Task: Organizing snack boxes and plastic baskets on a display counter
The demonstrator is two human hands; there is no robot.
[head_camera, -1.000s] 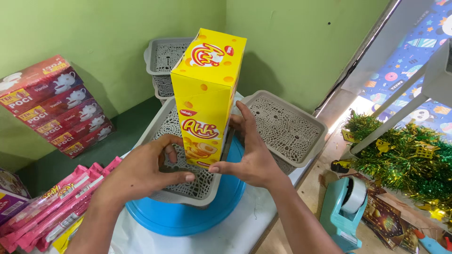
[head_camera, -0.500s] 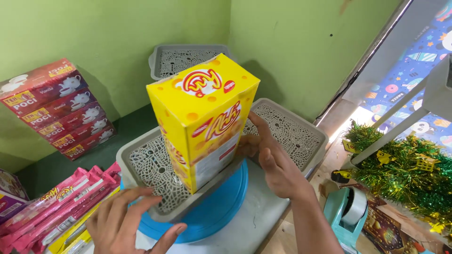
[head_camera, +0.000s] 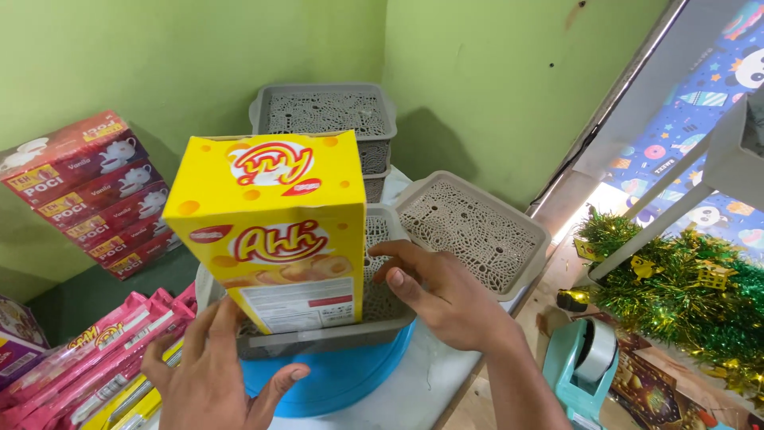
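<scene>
yellow box in tray, hands flanking

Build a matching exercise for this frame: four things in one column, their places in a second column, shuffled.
Things:
1. tall yellow cardboard snack box
2. round blue plastic lid
3. teal tape dispenser
4. stacked red cartons

Places:
A. against the left wall
B. lower right, beside green tinsel
C. standing in the grey perforated plastic basket
D. under that basket

Pairs: 1-C, 2-D, 3-B, 4-A
</scene>
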